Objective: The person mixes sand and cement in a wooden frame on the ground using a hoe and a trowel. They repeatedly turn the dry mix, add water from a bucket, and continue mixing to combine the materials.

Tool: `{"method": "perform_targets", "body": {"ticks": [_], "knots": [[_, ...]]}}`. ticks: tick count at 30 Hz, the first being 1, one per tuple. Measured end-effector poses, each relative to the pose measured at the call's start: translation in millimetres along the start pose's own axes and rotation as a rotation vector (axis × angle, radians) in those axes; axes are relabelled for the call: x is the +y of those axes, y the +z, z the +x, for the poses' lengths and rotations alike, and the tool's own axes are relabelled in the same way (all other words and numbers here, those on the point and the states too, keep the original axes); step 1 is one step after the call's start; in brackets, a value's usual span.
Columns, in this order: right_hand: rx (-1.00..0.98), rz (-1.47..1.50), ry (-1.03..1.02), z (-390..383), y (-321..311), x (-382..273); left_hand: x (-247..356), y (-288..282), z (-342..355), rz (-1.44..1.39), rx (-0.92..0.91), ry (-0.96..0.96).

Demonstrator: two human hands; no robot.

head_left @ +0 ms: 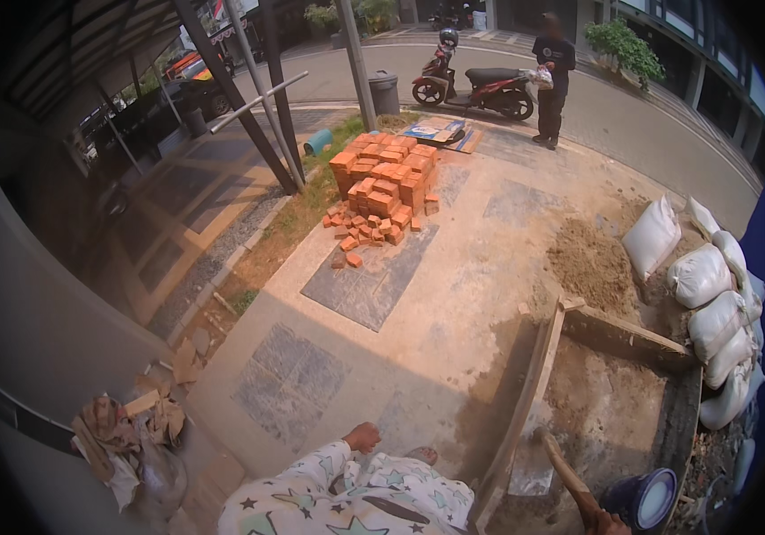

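Observation:
My right hand point(612, 524) is at the lower edge, partly cut off, with its fingers around a wooden handle point(568, 471). What tool the handle belongs to cannot be made out. It slants over a wooden-sided mixing box point(538, 379) with wet grey-brown residue on its floor. Close by that hand, a dark blue bucket point(619, 490) with a pale round top stands in the box. My left hand point(363, 437) hangs in front of my body, fingers curled in and nothing visible in them. The sleeve is white with stars.
A stack of orange bricks point(387, 174) stands ahead, loose ones before it. Beyond the box lie a sand heap point(592, 263) and white sacks point(712, 276). Crumpled brown paper point(110, 437) lies left. A person point(554, 80) stands by a parked scooter point(480, 85).

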State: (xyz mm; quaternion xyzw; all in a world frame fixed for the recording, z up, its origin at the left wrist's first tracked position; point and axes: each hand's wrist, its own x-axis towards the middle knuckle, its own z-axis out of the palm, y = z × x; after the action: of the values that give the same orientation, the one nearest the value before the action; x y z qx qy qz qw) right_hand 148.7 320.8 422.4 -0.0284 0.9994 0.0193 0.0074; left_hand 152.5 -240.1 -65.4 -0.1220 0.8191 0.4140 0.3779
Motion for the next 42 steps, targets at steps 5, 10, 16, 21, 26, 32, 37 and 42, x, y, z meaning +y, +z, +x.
{"method": "perform_targets", "body": {"ticks": [5,10,16,21,26,32,37,42], "knots": [[-0.023,-0.021,0.004,1,-3,-3,101,-3,-30,-0.421,0.08,-0.158],[-0.028,-0.041,0.002,0,-1,-1,105,-14,-25,-0.439,0.139,-0.146],[-0.021,-0.049,-0.024,-2,4,5,108,-24,-28,-0.392,0.107,-0.187],[-0.032,-0.047,-0.013,-1,1,2,88,-21,-25,-0.344,0.107,-0.206],[-0.055,-0.04,-0.003,3,-6,-4,90,-18,-27,-0.326,0.081,-0.183],[-0.041,-0.024,0.015,1,-5,-4,96,-18,-21,-0.322,0.037,-0.164],[-0.132,-0.033,0.054,3,-8,-8,111,-22,-23,-0.376,0.048,-0.195],[-0.172,-0.037,0.074,4,-13,-13,110,-25,-19,-0.363,0.035,-0.163]]}}
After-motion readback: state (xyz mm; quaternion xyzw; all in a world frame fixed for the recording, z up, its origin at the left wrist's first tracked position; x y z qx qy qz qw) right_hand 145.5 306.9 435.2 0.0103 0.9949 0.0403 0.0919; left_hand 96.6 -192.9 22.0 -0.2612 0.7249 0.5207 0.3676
